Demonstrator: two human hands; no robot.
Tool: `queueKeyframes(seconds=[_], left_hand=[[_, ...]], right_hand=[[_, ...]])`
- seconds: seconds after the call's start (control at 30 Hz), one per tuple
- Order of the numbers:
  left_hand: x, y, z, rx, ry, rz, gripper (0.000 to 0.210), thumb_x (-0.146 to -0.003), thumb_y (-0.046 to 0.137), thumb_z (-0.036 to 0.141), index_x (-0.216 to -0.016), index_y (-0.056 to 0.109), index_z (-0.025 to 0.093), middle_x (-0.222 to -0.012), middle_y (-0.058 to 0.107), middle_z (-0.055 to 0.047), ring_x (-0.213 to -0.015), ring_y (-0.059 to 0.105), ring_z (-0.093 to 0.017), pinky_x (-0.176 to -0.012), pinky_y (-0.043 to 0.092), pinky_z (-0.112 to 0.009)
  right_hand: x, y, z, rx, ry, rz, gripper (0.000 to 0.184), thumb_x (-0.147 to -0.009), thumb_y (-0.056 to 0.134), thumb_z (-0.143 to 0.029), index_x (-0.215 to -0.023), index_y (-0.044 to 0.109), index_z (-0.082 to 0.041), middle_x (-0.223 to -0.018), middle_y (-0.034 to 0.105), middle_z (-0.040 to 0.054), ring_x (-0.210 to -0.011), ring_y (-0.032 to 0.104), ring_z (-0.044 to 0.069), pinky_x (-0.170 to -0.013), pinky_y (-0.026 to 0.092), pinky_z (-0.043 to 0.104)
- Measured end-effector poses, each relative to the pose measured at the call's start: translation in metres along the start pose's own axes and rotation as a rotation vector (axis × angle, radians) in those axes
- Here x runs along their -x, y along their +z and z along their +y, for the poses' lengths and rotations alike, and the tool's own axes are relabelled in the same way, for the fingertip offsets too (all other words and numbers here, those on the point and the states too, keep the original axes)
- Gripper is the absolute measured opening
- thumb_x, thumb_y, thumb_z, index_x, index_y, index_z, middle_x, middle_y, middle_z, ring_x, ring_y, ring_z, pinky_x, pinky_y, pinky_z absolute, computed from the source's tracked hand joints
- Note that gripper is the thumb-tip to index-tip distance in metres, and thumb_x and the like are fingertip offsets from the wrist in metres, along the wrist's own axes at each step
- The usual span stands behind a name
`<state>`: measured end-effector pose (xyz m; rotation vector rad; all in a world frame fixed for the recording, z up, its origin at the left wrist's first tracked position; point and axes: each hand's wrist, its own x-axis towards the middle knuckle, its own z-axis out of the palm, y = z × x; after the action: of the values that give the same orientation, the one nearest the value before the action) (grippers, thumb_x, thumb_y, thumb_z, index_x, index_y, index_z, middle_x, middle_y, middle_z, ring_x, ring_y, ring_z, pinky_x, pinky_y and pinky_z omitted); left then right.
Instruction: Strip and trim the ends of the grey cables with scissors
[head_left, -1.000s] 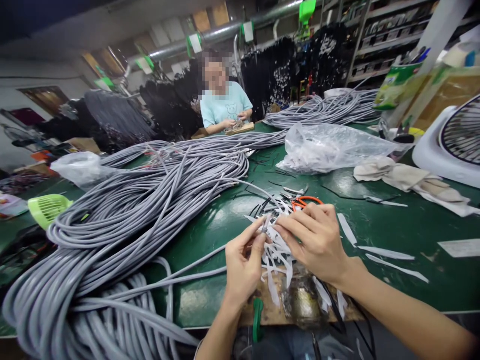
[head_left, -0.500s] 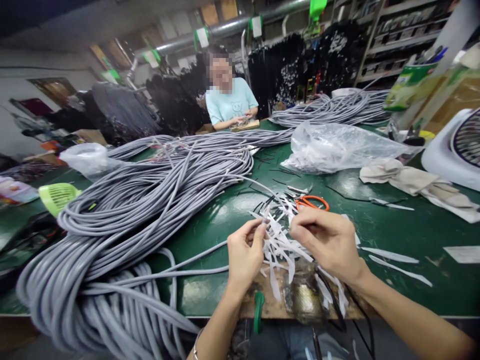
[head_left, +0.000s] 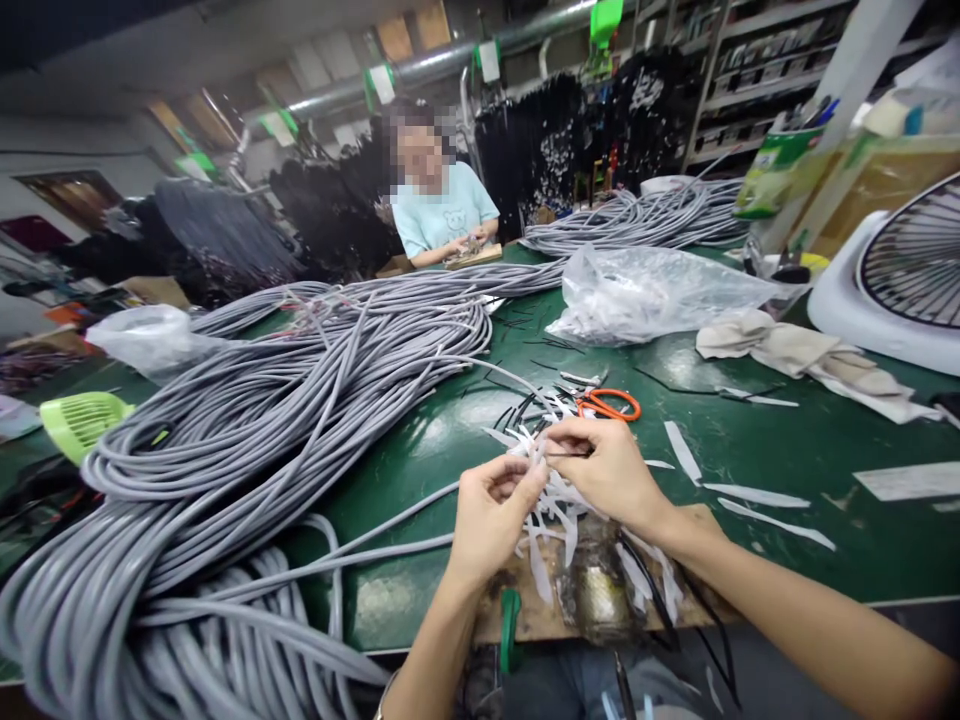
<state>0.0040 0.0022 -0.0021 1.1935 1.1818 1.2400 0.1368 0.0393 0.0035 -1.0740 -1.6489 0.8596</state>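
My left hand is closed around the end of a grey cable, which runs in from the left. Fingertips of my right hand are pinched together right at that cable end, touching or nearly touching the left fingers. A thin dark line shows between the right fingers; what it is I cannot make out. Beneath both hands lies a heap of white strips. Just beyond the right hand are orange-handled scissors, their blades mostly hidden.
Large coils of grey cable cover the left side. Toward the back lies a clear plastic bag, with a cloth and a white fan to its right. A worn metal block sits at the front edge. A co-worker sits opposite.
My right hand has moved left and in to meet the left hand at the cable end. The view has shifted slightly to the right.
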Motion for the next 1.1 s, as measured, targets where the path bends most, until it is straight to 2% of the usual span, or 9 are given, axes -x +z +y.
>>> queueKeyframes(seconds=[0.1,0.17,0.23,0.33,0.6,0.83,0.93,1.0,1.1], left_hand=[[-0.002,-0.005,0.0,0.065,-0.019,-0.174,0.036,-0.076,0.06,0.042,-0.065,0.066,0.009,-0.043,0.034,0.007,-0.039,0.024,-0.002,-0.039,0.017,-0.016],[-0.002,-0.009,0.0,0.147,-0.048,-0.24,0.035,-0.078,0.058,0.042,-0.075,0.069,0.009,-0.048,0.038,0.005,-0.039,0.025,-0.002,-0.039,0.015,-0.017],[-0.003,-0.011,-0.001,0.245,-0.107,-0.268,0.03,-0.077,0.06,0.039,-0.084,0.07,0.011,-0.059,0.046,0.001,-0.043,0.033,-0.003,-0.039,0.016,-0.017],[-0.004,-0.014,-0.003,0.361,-0.196,-0.278,0.028,-0.072,0.066,0.034,-0.086,0.071,0.01,-0.064,0.047,-0.001,-0.05,0.041,-0.006,-0.04,0.022,-0.016],[-0.005,-0.019,0.002,0.608,-0.32,-0.157,0.026,-0.06,0.075,0.031,-0.067,0.066,0.008,-0.051,0.055,-0.001,-0.037,0.043,-0.005,-0.03,0.028,-0.014],[-0.005,-0.018,0.003,0.646,-0.334,-0.149,0.031,-0.053,0.078,0.031,-0.056,0.056,0.009,-0.044,0.055,0.001,-0.027,0.04,-0.002,-0.025,0.027,-0.011],[-0.006,-0.018,-0.001,0.627,-0.374,-0.173,0.031,-0.054,0.077,0.03,-0.057,0.055,0.009,-0.041,0.055,0.001,-0.021,0.034,-0.001,-0.023,0.022,-0.01],[-0.007,-0.018,-0.004,0.61,-0.395,-0.185,0.029,-0.054,0.077,0.028,-0.058,0.055,0.01,-0.038,0.053,0.002,-0.019,0.031,0.0,-0.021,0.02,-0.01],[-0.008,-0.016,-0.006,0.584,-0.412,-0.189,0.028,-0.057,0.076,0.028,-0.058,0.054,0.009,-0.035,0.05,0.004,-0.018,0.029,0.0,-0.021,0.018,-0.009]], right_hand=[[-0.002,0.001,0.0,-0.146,0.071,-0.089,0.014,-0.067,0.058,-0.02,-0.072,0.068,-0.013,-0.06,0.064,0.0027,-0.052,0.055,0.013,-0.049,0.044,0.022],[-0.002,0.001,-0.001,-0.192,0.06,-0.073,0.014,-0.07,0.058,-0.023,-0.073,0.066,-0.013,-0.065,0.065,0.0033,-0.056,0.057,0.013,-0.051,0.046,0.022],[-0.003,0.001,-0.002,-0.195,0.026,0.005,0.016,-0.073,0.057,-0.027,-0.076,0.065,-0.014,-0.068,0.065,0.0035,-0.059,0.057,0.013,-0.052,0.046,0.022],[-0.002,-0.002,-0.004,-0.182,0.0,0.06,0.018,-0.077,0.054,-0.03,-0.078,0.064,-0.015,-0.07,0.063,0.0034,-0.059,0.055,0.012,-0.05,0.043,0.021],[0.0,-0.002,-0.005,-0.182,0.033,-0.037,0.019,-0.077,0.055,-0.031,-0.077,0.064,-0.014,-0.074,0.064,0.0054,-0.067,0.057,0.015,-0.052,0.043,0.022],[0.002,0.001,-0.004,-0.19,0.061,-0.118,0.021,-0.076,0.055,-0.031,-0.08,0.066,-0.013,-0.063,0.058,0.0024,-0.051,0.047,0.01,-0.043,0.035,0.02],[0.004,0.0,-0.005,-0.217,0.077,-0.209,0.025,-0.078,0.053,-0.03,-0.088,0.066,-0.012,-0.059,0.055,0.0003,-0.045,0.039,0.007,-0.04,0.029,0.019],[0.005,0.001,-0.006,-0.231,0.071,-0.32,0.027,-0.08,0.05,-0.028,-0.094,0.066,-0.012,-0.056,0.053,-0.0013,-0.042,0.035,0.006,-0.038,0.026,0.018],[0.008,0.002,-0.006,-0.237,0.024,-0.51,0.027,-0.082,0.048,-0.025,-0.097,0.066,-0.012,-0.062,0.058,0.0005,-0.046,0.041,0.007,-0.042,0.032,0.018]])
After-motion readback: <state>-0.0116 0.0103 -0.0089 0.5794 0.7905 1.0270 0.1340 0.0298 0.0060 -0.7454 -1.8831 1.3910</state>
